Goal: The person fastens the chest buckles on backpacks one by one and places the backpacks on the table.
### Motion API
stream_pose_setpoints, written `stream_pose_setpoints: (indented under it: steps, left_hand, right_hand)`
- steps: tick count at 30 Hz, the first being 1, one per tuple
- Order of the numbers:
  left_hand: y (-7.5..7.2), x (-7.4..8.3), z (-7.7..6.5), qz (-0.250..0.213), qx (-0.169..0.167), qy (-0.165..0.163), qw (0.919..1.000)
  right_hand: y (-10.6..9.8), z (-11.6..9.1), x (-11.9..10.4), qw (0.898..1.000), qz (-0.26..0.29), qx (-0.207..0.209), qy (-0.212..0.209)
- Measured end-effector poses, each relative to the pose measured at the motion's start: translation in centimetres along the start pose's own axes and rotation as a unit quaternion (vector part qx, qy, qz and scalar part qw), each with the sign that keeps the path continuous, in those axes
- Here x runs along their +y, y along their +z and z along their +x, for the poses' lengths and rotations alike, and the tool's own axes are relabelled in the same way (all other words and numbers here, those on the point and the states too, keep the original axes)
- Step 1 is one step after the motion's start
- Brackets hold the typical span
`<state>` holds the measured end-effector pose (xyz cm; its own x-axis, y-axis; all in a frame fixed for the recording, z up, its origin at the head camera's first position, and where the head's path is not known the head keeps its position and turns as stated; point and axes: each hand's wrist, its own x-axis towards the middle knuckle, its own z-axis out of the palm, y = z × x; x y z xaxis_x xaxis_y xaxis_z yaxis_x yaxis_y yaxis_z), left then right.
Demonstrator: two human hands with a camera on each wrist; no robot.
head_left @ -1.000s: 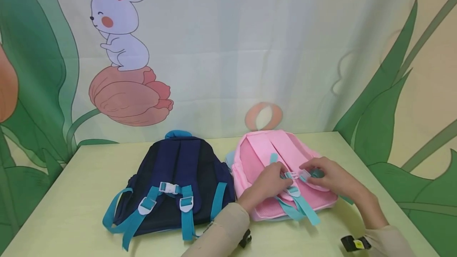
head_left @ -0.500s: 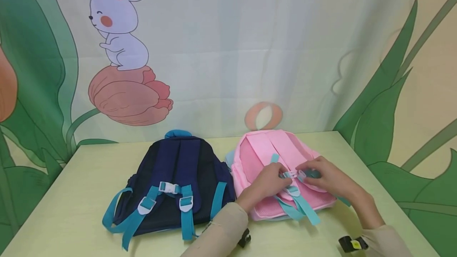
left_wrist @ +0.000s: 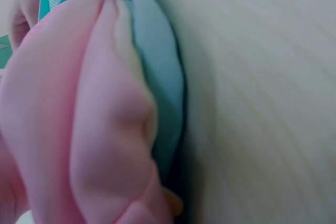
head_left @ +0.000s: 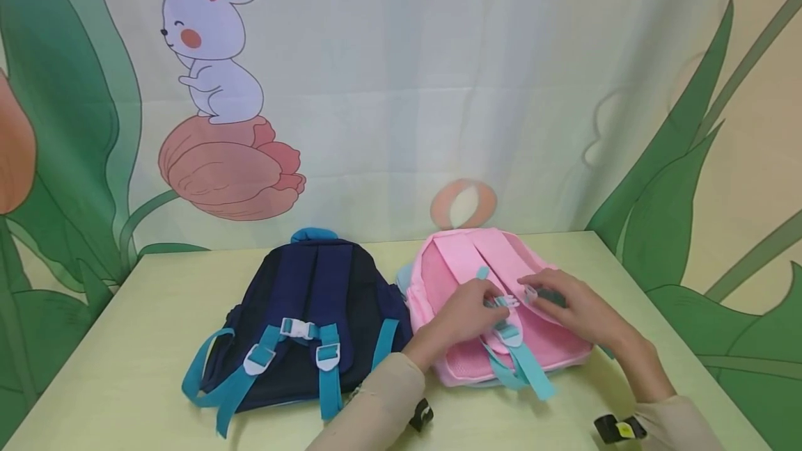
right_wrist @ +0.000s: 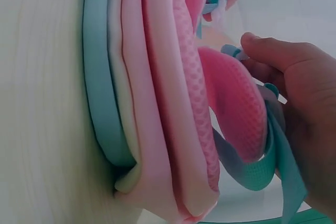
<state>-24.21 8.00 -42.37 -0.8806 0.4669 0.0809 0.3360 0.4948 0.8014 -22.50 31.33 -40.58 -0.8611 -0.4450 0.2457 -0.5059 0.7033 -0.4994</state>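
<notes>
A pink backpack [head_left: 464,256] lies with its shoulder straps facing up, a light-blue panel [left_wrist: 160,72] beneath. My left hand [head_left: 466,308] pinches a white chest-strap buckle half [head_left: 510,301] on teal webbing. Opposite it, my right hand [head_left: 576,301] holds the other buckle half [head_left: 530,293] between thumb and fingers. A narrow gap separates the two halves. In the right wrist view, the right thumb and fingers hold the small pale end [right_wrist: 230,51] beside the padded pink strap [right_wrist: 239,108]. Teal webbing [right_wrist: 291,166] hangs below that hand.
To the left lies a navy backpack [head_left: 294,367], its white chest buckle [head_left: 297,329] fastened across teal straps. It nearly touches the pink one. Both rest on a pale yellow table [head_left: 144,298] before a printed curtain [head_left: 376,89]. Loose teal strap ends [head_left: 532,371] trail toward the front.
The buckle halves came together half a second ago and are now apart. My left hand has shifted slightly left with its half, and the pink bag's teal strap end moved along.
</notes>
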Motion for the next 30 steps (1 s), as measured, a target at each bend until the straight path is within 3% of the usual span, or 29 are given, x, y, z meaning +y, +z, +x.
stream_pose_setpoints:
  steps: [10, 22, 30]
  left_hand:
    - [-1.3, 0.1, -0.7, -0.034, 0.0, 0.008, 0.9994]
    - [-2.6, 0.0, -1.2, -0.023, -0.003, 0.035, 0.9991]
    - [-2.8, -0.3, -1.0, -0.016, -0.002, 0.049, 0.9987]
  right_hand:
    - [-0.1, 0.0, -0.5, 0.999, -0.006, 0.037, -0.023]
    - [0.3, 0.4, -0.8, 0.997, -0.012, 0.05, -0.055]
    - [0.7, 0.5, -1.2, 0.999, -0.01, 0.038, -0.031]
